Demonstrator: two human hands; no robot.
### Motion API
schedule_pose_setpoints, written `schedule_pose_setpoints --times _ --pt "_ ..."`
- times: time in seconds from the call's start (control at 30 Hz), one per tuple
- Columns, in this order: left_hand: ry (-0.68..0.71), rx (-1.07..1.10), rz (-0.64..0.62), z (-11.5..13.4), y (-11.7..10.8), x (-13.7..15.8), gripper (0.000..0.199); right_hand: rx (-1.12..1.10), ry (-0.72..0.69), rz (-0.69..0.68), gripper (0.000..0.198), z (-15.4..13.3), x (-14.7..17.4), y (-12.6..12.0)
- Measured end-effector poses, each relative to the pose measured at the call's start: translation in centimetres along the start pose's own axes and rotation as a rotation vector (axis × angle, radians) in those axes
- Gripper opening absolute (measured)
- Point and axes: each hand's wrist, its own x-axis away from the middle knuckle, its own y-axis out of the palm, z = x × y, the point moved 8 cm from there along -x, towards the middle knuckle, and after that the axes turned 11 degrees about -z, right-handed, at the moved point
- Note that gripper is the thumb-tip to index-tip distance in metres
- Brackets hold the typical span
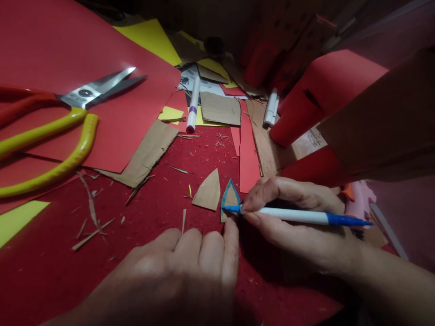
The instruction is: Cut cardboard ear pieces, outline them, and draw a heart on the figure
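On the rough red surface, the right hand pinched a smooth marker; the left hand, grip unclear, touched a pointed cardboard piece.

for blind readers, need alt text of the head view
The right hand holds a blue-tipped marker to a pointed cardboard piece partly edged blue; the left hand has a fingertip at its base. A plain piece lies beside it; open scissors rest on red paper.

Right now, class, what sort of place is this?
Likely a craft workspace; the dim background hides which room. Scissors lie on a red sheet, cardboard scraps lie about, and a blue marker is at a blue-edged cardboard piece.
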Motion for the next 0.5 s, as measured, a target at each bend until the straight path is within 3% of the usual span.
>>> schedule_pose_setpoints --times 0.1,0.27,0.33,0.5 --pt "0.021 -0.041 0.059 0.3 -0.6 -0.4 0.041 -0.006 -0.007 -0.009 0.014 -0.2 -0.1 0.1" --pt "0.013 -0.05 -0.003 0.2 -1.0 -1.4 0.031 0.008 0.012 -0.066 0.017 -0.1 -0.3 0.3" --pt "0.024 -0.076 0.027 0.4 -1.5 -1.6 0.03 0.009 0.013 -0.042 0.016 -0.1 -0.2 0.1" --pt "-0.021 -0.112 -0.042 0.2 -1.1 -1.8 0.031 0.025 -0.002 0.014 0.015 0.1 0.1 -0.2"
